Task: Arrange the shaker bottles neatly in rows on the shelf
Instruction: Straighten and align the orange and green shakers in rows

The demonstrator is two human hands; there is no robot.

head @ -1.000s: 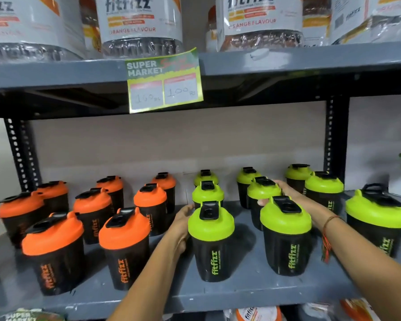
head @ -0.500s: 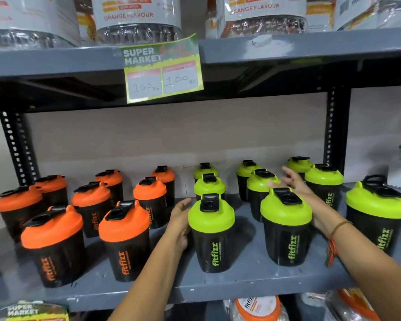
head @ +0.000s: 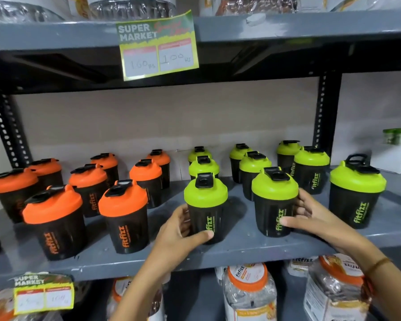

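Note:
Black shaker bottles stand on the grey middle shelf (head: pixel 241 249): several with orange lids (head: pixel 123 216) on the left, several with green lids on the right. My left hand (head: pixel 183 230) wraps around the front green-lidded bottle (head: pixel 206 205) near the shelf's middle, thumb across its front. My right hand (head: pixel 310 216) grips the neighbouring front green-lidded bottle (head: pixel 274 200) from its right side. Both bottles stand upright on the shelf. Another green-lidded bottle (head: pixel 357 193) stands alone at the front right.
The upper shelf (head: pixel 287 26) holds clear jars and carries a hanging price tag (head: pixel 158 45). Black perforated uprights (head: pixel 324 112) flank the bay. Jars with orange lids (head: pixel 248 290) fill the shelf below, with a second price tag (head: pixel 43 293) at the lower left.
My right hand came back from the rear green bottles and closed on the front right green bottle. My left hand slid around the front middle bottle. The camera tilted downward.

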